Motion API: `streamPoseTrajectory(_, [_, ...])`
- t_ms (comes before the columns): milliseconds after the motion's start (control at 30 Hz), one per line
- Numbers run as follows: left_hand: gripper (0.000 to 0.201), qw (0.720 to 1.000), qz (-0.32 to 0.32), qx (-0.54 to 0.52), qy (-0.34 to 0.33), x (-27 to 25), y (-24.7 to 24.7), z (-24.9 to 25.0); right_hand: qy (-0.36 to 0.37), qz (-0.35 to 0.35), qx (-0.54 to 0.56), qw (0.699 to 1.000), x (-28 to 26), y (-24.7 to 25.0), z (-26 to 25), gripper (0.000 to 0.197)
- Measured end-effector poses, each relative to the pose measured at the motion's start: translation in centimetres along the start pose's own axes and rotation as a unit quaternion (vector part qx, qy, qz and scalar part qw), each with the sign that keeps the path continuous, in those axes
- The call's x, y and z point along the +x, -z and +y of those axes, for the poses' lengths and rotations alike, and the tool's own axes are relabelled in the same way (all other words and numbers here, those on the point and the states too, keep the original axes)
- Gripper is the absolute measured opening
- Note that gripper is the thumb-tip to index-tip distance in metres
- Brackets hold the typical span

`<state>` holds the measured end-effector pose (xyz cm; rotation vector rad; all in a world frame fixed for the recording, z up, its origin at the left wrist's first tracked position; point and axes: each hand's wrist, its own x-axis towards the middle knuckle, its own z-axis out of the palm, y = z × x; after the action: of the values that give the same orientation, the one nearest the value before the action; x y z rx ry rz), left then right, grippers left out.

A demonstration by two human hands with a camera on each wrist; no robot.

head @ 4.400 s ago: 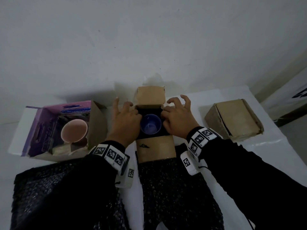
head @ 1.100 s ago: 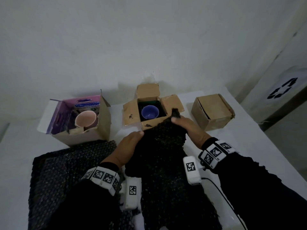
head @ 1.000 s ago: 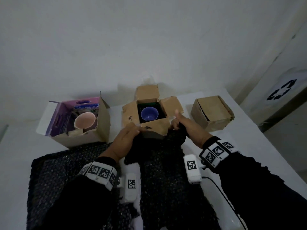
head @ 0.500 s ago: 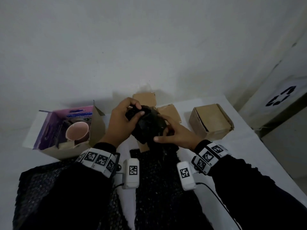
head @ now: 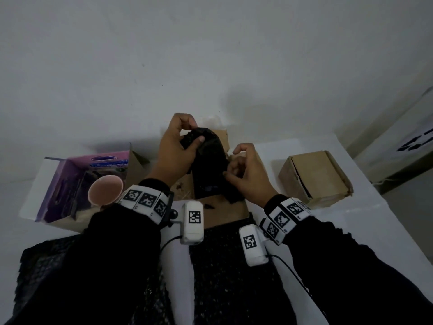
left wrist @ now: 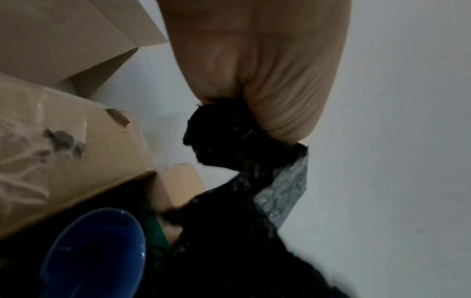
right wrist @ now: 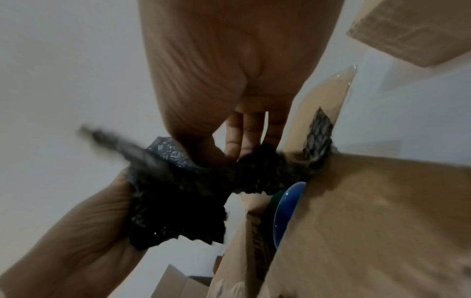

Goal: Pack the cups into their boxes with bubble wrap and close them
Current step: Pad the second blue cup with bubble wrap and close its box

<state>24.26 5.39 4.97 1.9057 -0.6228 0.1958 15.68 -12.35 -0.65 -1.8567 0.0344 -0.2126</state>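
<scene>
A bunched piece of black bubble wrap (head: 208,158) hangs over the open brown box (head: 225,211) at the table's middle. My left hand (head: 193,130) grips its top end, with the thumb pressed on the wrap. My right hand (head: 230,166) pinches its lower right edge. The blue cup (left wrist: 97,252) stands inside that box just below the wrap; its rim (right wrist: 288,209) shows past a flap in the right wrist view. In the head view the wrap hides it. At the left, a pink cup (head: 105,190) stands in an open purple box (head: 68,181).
A shut brown box (head: 316,179) sits at the right on the white table (head: 375,231). Flat sheets of black bubble wrap lie near me, one in the middle (head: 225,277) and one at the left (head: 39,266). A wall stands close behind the boxes.
A second ago both hands held the far edge of a sheet in front of the box. They have since lifted it, bunched it, and moved it over the box's opening.
</scene>
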Motion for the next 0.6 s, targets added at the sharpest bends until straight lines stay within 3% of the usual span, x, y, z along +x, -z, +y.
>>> streamPoseTrajectory(100, [0.017, 0.996, 0.008, 0.081, -0.033, 0.7, -0.1, -1.9, 0.026, 0.047, -0.086, 0.995, 0.7, 0.6, 0.9, 0.028])
streamPoseTrajectory(167, [0.014, 0.984, -0.037, 0.157, -0.079, 1.0, -0.5, -3.1, 0.01, 0.071, -0.144, 0.987, 1.2, 1.0, 1.2, 0.021])
streamPoseTrajectory(233, [0.016, 0.934, -0.068, 0.327, -0.127, 1.0, -1.2, -4.2, 0.003, 0.09, -0.199, 0.976, 1.6, 1.1, 1.5, 0.018])
streamPoseTrajectory(300, [0.02, 0.889, -0.106, 0.425, -0.132, 0.9, -2.1, -5.1, -0.001, 0.096, -0.265, 0.959, 1.7, 0.7, 1.9, 0.014])
streamPoseTrajectory(433, [0.019, 0.871, -0.222, 0.428, -0.093, 0.0, -3.7, -6.2, -0.012, 0.057, -0.383, 0.922, 1.8, 0.0, 2.3, 0.015])
streamPoseTrajectory(500, [0.013, 0.847, -0.263, 0.454, -0.086, -0.9, -4.2, -6.4, 0.048, 0.046, -0.432, 0.899, 1.4, -0.7, 2.1, 0.015])
streamPoseTrajectory(600, [0.023, 0.836, -0.303, 0.453, -0.066, -1.7, -4.6, -6.7, 0.062, 0.009, -0.508, 0.859, 0.6, -2.0, 1.5, 0.038])
